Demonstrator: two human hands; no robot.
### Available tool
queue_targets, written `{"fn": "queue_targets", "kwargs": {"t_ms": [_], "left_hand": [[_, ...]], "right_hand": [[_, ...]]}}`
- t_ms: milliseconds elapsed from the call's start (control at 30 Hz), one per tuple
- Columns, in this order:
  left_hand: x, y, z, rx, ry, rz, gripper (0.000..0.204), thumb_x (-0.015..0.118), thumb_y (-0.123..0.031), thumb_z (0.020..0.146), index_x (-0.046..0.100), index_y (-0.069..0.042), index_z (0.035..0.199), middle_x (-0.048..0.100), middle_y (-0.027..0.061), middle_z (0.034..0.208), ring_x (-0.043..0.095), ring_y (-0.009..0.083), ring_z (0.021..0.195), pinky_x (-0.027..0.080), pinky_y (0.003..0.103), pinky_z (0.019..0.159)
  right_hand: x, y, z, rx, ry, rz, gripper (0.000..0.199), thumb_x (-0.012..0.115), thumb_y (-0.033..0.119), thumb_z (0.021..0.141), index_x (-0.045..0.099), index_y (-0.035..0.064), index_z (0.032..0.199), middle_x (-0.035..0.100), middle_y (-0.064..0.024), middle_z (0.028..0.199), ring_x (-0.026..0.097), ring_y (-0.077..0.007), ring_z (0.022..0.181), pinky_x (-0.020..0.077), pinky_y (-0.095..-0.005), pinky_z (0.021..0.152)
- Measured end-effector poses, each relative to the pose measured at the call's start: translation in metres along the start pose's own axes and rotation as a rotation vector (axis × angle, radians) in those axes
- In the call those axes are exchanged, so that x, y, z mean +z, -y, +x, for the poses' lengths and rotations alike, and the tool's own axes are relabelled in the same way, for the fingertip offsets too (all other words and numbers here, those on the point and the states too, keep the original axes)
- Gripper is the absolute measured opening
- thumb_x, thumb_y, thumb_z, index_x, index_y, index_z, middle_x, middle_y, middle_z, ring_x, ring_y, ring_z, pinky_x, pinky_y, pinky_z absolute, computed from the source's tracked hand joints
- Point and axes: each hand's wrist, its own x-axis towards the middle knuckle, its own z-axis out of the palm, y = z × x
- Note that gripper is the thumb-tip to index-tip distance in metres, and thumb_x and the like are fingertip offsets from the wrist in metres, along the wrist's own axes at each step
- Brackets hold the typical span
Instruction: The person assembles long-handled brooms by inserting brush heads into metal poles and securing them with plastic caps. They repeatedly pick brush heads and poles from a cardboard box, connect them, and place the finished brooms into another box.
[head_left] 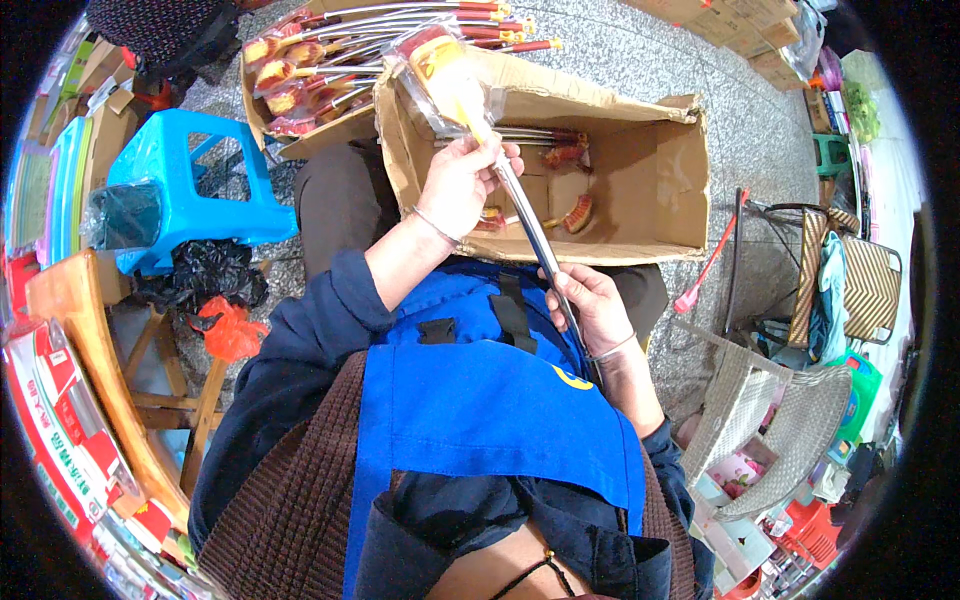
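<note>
You are holding a long-handled brush [519, 203] slantwise across an open cardboard box [655, 185].
Your left hand [462, 187] is clasping its neck, fingers curled shut below the plastic-wrapped head; your right hand [594, 308] is gripping the shaft above your blue apron [480, 400].

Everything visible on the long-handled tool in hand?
The tool has a long, straight, shiny silver handle, apparently metal, and a yellow-and-red head, partly washed out by glare, in a clear wrapper. It slants from upper left to lower right, partly over the open box. The left hand grips near the head; the right hand holds the handle lower down.
</note>
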Motion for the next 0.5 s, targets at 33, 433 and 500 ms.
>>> {"fn": "queue_targets", "kwargs": {"t_ms": [33,433,500], "left_hand": [[-0.001,0.002,0.001,0.024,-0.018,0.003,0.012,0.053,-0.009,0.093,0.058,-0.002,0.103,0.065,0.0133,0.1,0.064,0.0267,0.092,0.053,0.04,0.087],[-0.003,-0.017,0.01,0.078,0.092,-0.123,0.011,0.055,-0.01,0.093,0.06,-0.002,0.099,0.064,0.0144,0.1,0.063,0.0281,0.096,0.048,0.044,0.096],[-0.001,-0.02,0.008,0.09,0.162,-0.139,0.012,0.055,-0.008,0.092,0.059,0.0,0.1,0.064,0.0151,0.099,0.062,0.0282,0.096,0.048,0.046,0.096]], "right_hand": [[0.0,0.0,0.0,-0.059,-0.047,-0.063,0.028,0.065,0.016,0.089,0.059,-0.0025,0.109,0.061,-0.0043,0.074,0.055,-0.0094,0.057,0.0442,-0.0211,0.051],[-0.001,-0.003,-0.005,-0.016,-0.121,-0.149,0.028,0.064,0.023,0.091,0.063,0.0006,0.107,0.059,-0.0012,0.066,0.047,-0.0057,0.047,0.0346,-0.0178,0.042],[-0.007,0.004,-0.006,0.102,0.102,0.065,0.032,0.06,0.028,0.093,0.062,-0.0001,0.107,0.059,-0.003,0.068,0.046,-0.0065,0.046,0.0349,-0.0192,0.04]]}}
